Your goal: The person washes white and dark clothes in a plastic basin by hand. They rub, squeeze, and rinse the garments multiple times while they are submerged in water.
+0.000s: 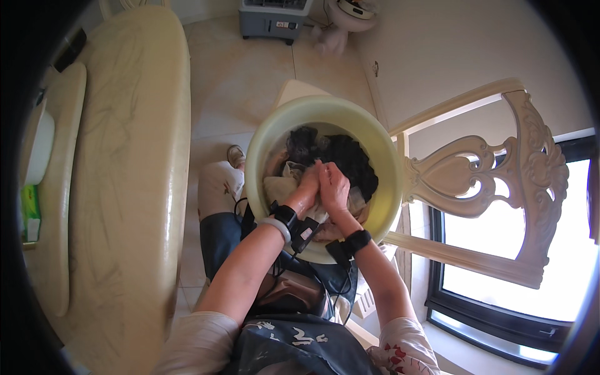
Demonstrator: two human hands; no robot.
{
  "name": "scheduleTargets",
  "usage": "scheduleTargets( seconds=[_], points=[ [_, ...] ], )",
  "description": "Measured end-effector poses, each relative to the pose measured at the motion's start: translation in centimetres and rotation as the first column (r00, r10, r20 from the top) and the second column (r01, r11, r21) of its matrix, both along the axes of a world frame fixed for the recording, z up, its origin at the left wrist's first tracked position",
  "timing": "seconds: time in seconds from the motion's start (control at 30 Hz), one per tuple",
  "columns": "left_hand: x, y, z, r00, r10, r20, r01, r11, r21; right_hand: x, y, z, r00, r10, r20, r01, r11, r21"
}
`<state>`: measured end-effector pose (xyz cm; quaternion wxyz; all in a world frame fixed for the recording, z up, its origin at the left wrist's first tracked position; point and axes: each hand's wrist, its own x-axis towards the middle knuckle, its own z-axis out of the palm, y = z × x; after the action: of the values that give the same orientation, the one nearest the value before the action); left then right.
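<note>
A pale yellow-green plastic basin stands before me with wet laundry in it. My left hand and my right hand are pressed together over its middle, knuckles up. Whether cloth is pinched between the palms is hidden. A black garment lies bunched beyond and to the right of the fingers. Left of my left hand is a cream cloth, and a pinkish cloth shows below my wrists. Each wrist wears a black strap with a small cabled device.
The basin rests on the seat of a carved cream chair, its back to the right near a window. A long marble-look table runs along the left. A grey air cooler stands ahead on the tiled floor.
</note>
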<state>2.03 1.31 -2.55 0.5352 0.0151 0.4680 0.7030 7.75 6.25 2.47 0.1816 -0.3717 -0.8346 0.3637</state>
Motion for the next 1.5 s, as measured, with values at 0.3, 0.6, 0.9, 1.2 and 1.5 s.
scheduleTargets(
  seconds=[0.3, 0.6, 0.9, 1.2, 1.5],
  points=[
    [0.7, 0.7, -0.7, 0.985, 0.123, 0.124, -0.133, 0.988, 0.08, 0.3, -0.4, 0.0, 0.983, -0.035, -0.178, 0.042, 0.999, 0.035],
    [1.3, 1.4, 0.4, 0.987, 0.064, -0.149, -0.074, 0.995, -0.063, 0.2, 2.2, -1.3, 0.972, -0.232, 0.032, 0.228, 0.968, 0.101],
    [0.9, 1.3, 1.0, 0.827, -0.233, -0.511, 0.089, 0.953, -0.29, 3.8, 9.6, -3.5, 0.933, -0.23, 0.279, 0.209, 0.973, 0.102],
    [0.7, 0.4, 2.2, 0.484, -0.176, -0.857, -0.073, 0.968, -0.24, 3.8, 8.2, -1.0, 0.858, 0.128, 0.498, -0.187, 0.98, 0.069],
    [0.2, -0.6, 2.3, 0.354, -0.645, -0.677, 0.072, 0.741, -0.668, 4.0, 7.5, -3.5, 0.733, 0.254, 0.63, -0.354, 0.935, 0.035]
  ],
)
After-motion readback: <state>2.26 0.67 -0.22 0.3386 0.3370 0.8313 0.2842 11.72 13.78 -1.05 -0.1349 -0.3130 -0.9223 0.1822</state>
